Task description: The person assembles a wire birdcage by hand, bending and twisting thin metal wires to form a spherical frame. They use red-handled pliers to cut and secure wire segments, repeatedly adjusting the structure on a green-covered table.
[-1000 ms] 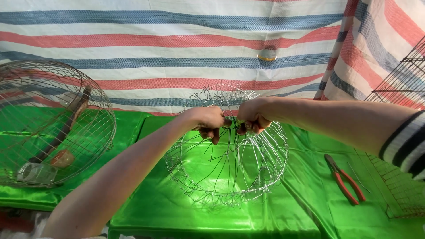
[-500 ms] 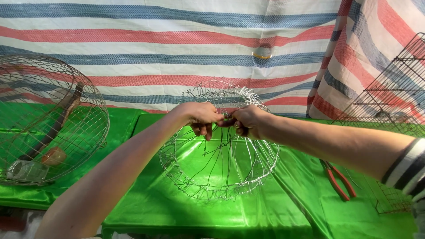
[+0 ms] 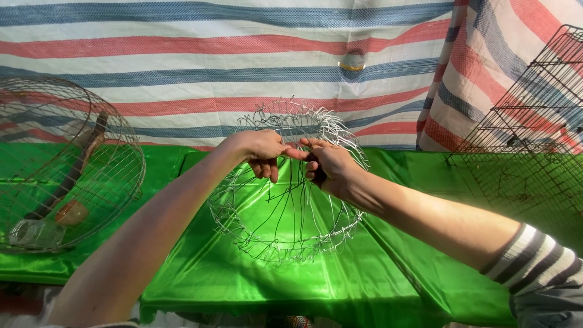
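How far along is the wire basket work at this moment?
Looks done: the wire frame already has two rings joined by many ribs, forming a round cage shape. In hand: the left hand and right hand pinch wires together at its upper middle. Left: loose wire ends bristle along the top ring, apparently untrimmed; how many joints remain is unclear.

Green-clothed table point(image 3: 255, 285); domed wire cage point(image 3: 67, 164) on it.
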